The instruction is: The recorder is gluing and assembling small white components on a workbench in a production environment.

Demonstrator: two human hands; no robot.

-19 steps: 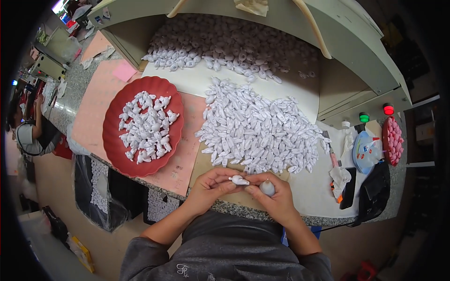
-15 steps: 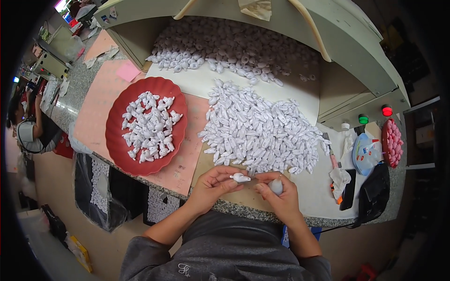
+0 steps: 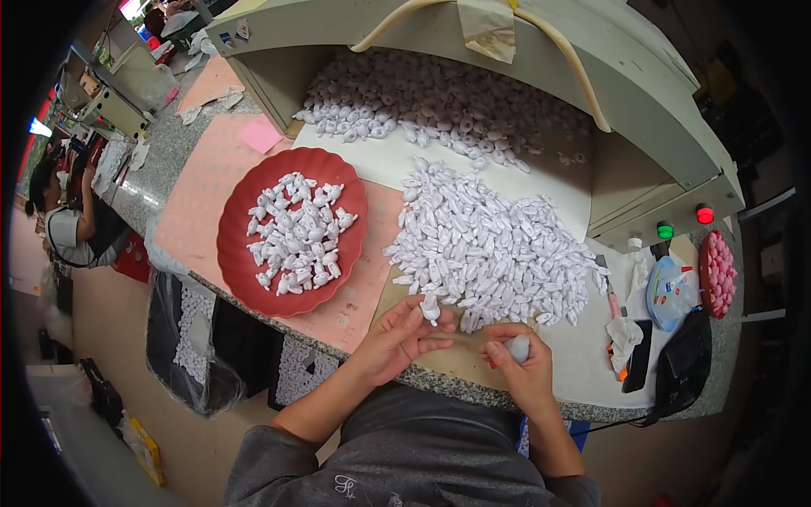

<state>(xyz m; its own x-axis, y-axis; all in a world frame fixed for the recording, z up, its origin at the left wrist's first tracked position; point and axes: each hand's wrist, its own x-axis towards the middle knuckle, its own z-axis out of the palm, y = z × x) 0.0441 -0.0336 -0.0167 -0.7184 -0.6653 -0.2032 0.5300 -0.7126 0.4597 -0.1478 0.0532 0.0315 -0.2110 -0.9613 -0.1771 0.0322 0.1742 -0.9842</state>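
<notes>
My left hand (image 3: 395, 342) pinches a small white plastic figure (image 3: 431, 310) between thumb and index finger, its other fingers spread below. My right hand (image 3: 525, 372) is closed around a small pale squeeze bottle (image 3: 518, 347), whose rounded end shows above the thumb; a bit of red shows by the fingertips. The two hands are apart, over the near edge of the table. Just beyond them lies a big heap of long white plastic pieces (image 3: 498, 241). To the left, a red scalloped bowl (image 3: 241, 283) holds several white figures like the one in my left hand.
Rounder white pieces (image 3: 456, 101) fill a grey hooded booth (image 3: 642, 127) behind. On the right are a phone (image 3: 638, 356), crumpled tissue (image 3: 623, 328), a blue dish (image 3: 663, 291), a bowl of pink pieces (image 3: 720, 275) and a black pouch (image 3: 686, 355). A person (image 3: 72, 211) sits far left.
My hands have moved apart. The left hand has turned the white figure from lying sideways to upright; the right hand still holds the bottle. The whole view has shifted slightly.
</notes>
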